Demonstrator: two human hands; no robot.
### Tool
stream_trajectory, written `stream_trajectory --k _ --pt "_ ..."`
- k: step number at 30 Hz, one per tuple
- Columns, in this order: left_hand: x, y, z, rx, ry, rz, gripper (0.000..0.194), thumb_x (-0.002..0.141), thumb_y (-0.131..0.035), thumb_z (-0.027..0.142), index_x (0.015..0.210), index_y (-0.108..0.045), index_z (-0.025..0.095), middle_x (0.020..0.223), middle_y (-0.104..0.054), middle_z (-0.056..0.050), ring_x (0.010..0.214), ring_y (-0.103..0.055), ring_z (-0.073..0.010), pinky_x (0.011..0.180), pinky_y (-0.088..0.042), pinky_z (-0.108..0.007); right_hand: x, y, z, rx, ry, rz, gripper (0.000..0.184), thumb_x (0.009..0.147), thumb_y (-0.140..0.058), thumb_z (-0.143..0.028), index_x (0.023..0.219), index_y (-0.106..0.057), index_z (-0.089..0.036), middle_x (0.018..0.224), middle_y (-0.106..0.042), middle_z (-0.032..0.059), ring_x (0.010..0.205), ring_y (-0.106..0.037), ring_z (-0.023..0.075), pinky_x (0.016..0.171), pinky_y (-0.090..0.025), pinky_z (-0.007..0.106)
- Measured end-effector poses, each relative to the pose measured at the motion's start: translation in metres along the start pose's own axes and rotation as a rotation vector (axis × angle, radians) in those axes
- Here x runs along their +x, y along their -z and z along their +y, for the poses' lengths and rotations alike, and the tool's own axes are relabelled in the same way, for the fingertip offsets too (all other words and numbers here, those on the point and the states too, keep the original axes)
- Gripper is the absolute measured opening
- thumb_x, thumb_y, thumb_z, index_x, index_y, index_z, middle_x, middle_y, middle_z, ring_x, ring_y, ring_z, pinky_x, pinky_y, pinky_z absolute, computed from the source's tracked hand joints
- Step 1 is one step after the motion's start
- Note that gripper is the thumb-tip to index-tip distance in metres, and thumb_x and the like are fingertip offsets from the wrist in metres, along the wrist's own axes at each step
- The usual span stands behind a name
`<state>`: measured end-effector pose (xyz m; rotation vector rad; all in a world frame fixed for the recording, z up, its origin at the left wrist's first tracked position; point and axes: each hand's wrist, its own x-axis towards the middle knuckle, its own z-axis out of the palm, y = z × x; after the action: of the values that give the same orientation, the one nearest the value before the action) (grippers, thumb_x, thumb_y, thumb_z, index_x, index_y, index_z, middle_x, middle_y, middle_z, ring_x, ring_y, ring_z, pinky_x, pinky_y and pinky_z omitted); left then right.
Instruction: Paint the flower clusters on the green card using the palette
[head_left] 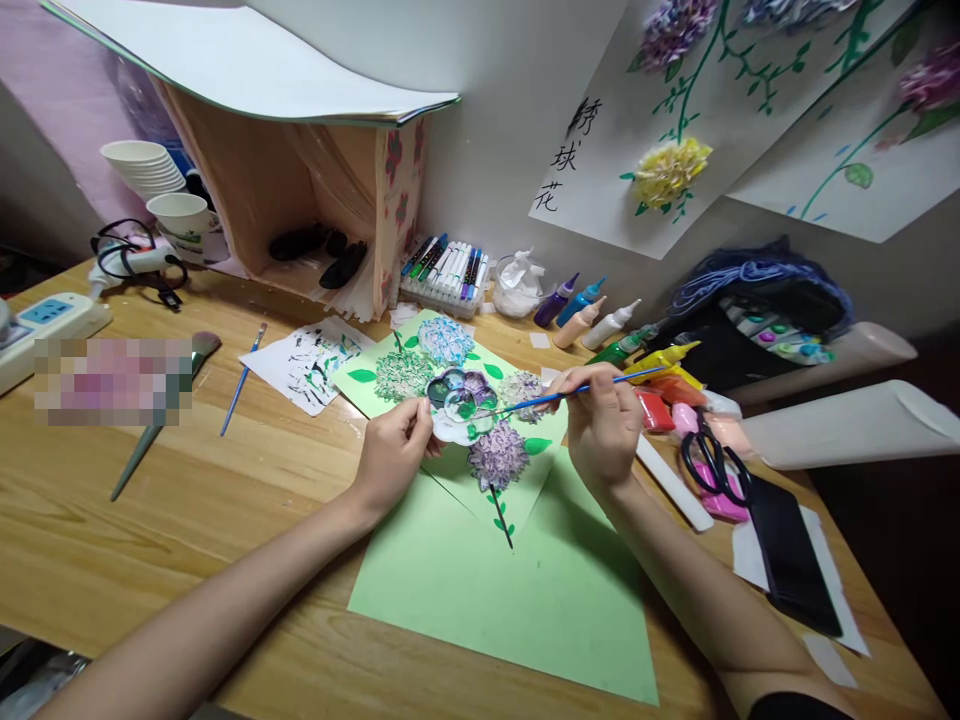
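My left hand is closed on the rim of a small flower-shaped paint palette with dark, purple and green paint in its wells. In my right hand is a thin blue paintbrush, its tip over the palette's green paint; whether it touches cannot be made out. Below both hands lies green paper bearing textured flowers: a purple one, a blue one, a green-and-pink one and a pale one partly behind the brush. Painted green leaves and a dark stem show beside them.
Left of the paper are a paint-smeared sheet, another blue brush and a large brush. Markers and paint bottles line the back. Scissors and a black phone-like slab lie right. A box stands behind.
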<state>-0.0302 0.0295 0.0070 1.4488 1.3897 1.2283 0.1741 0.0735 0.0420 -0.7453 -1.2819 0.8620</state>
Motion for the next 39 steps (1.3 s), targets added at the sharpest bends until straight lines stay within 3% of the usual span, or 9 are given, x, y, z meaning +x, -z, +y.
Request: stream_trajectory --k 3,6,9,12,16,23,26,36,39 --pt "0.000 0.000 -0.002 0.049 0.006 -0.019 0.033 0.094 -0.042 0.029 0.064 -0.051 0.019 0.055 -0.059 0.003 0.050 -0.060 -0.0105 0.053 -0.046 -0.020 0.016 0.019 -0.009 -0.013 0.058 0.105 0.029 0.092 -0.049 -0.038 0.072 -0.059 -0.020 0.061 -0.056 -0.0021 0.057 -0.057 0.0114 0.053 -0.044 0.024" --pt "0.001 -0.002 -0.006 0.132 0.009 -0.039 0.032 0.095 -0.041 0.030 0.065 -0.049 0.020 0.056 -0.060 0.003 0.053 -0.060 -0.0110 0.056 -0.044 -0.021 0.024 0.056 -0.008 -0.138 0.040 0.192 0.028 0.091 -0.049 -0.041 0.077 -0.059 -0.019 0.067 -0.059 -0.0016 0.059 -0.059 0.0116 0.057 -0.044 0.025" --pt "0.001 -0.004 -0.009 0.208 0.024 -0.061 0.031 0.095 -0.040 0.031 0.066 -0.047 0.020 0.056 -0.060 0.003 0.054 -0.060 -0.0114 0.057 -0.042 -0.022 0.018 0.093 0.005 -0.341 -0.040 0.187 0.028 0.090 -0.051 -0.041 0.077 -0.061 -0.018 0.073 -0.061 -0.0001 0.067 -0.058 0.0126 0.062 -0.045 0.026" --pt "0.002 -0.006 -0.013 0.245 0.037 -0.077 0.031 0.095 -0.040 0.033 0.066 -0.046 0.020 0.058 -0.060 0.003 0.055 -0.059 -0.0120 0.058 -0.042 -0.023 0.005 0.111 0.020 -0.483 -0.093 0.189 0.030 0.091 -0.047 -0.042 0.078 -0.061 -0.019 0.072 -0.059 -0.0006 0.066 -0.057 0.0127 0.065 -0.045 0.027" --pt "0.002 -0.008 -0.016 0.261 0.061 -0.072 0.032 0.094 -0.040 0.035 0.067 -0.047 0.021 0.057 -0.060 0.003 0.055 -0.059 -0.0127 0.058 -0.042 -0.023 -0.004 0.114 0.028 -0.569 -0.111 0.109 0.032 0.093 -0.044 -0.043 0.081 -0.061 -0.020 0.078 -0.061 0.0014 0.075 -0.059 0.0149 0.072 -0.046 0.029" --pt "0.003 -0.007 -0.018 0.276 0.099 -0.079 0.033 0.094 -0.039 0.038 0.068 -0.049 0.021 0.056 -0.060 0.003 0.055 -0.060 -0.0133 0.058 -0.043 -0.024 -0.002 0.118 0.026 -0.560 -0.103 0.083 0.030 0.094 -0.044 -0.042 0.085 -0.062 -0.020 0.086 -0.064 0.0034 0.079 -0.061 0.0164 0.076 -0.048 0.031" --pt "0.005 -0.007 -0.018 0.266 0.105 -0.078 0.034 0.094 -0.039 0.038 0.067 -0.048 0.021 0.056 -0.059 0.003 0.055 -0.060 -0.0136 0.057 -0.043 -0.024 -0.004 0.119 0.025 -0.586 -0.088 -0.013 0.029 0.094 -0.043 -0.041 0.087 -0.063 -0.021 0.086 -0.066 0.0035 0.080 -0.062 0.0168 0.075 -0.049 0.031" --pt "0.006 -0.006 -0.018 0.246 0.118 -0.079 0.032 0.094 -0.039 0.038 0.068 -0.049 0.021 0.056 -0.060 0.002 0.055 -0.059 -0.0142 0.057 -0.044 -0.024 -0.011 0.123 0.022 -0.753 0.096 -0.139 0.029 0.096 -0.040 -0.033 0.093 -0.066 -0.021 0.091 -0.067 0.0059 0.087 -0.064 0.0195 0.078 -0.050 0.035" --pt "0.005 -0.006 -0.018 0.234 0.119 -0.085 0.032 0.094 -0.038 0.038 0.069 -0.049 0.021 0.057 -0.061 0.002 0.055 -0.060 -0.0145 0.057 -0.045 -0.024 -0.010 0.123 0.019 -0.798 0.134 -0.108 0.028 0.095 -0.040 -0.032 0.093 -0.066 -0.020 0.088 -0.068 0.0057 0.087 -0.064 0.0201 0.076 -0.050 0.035"
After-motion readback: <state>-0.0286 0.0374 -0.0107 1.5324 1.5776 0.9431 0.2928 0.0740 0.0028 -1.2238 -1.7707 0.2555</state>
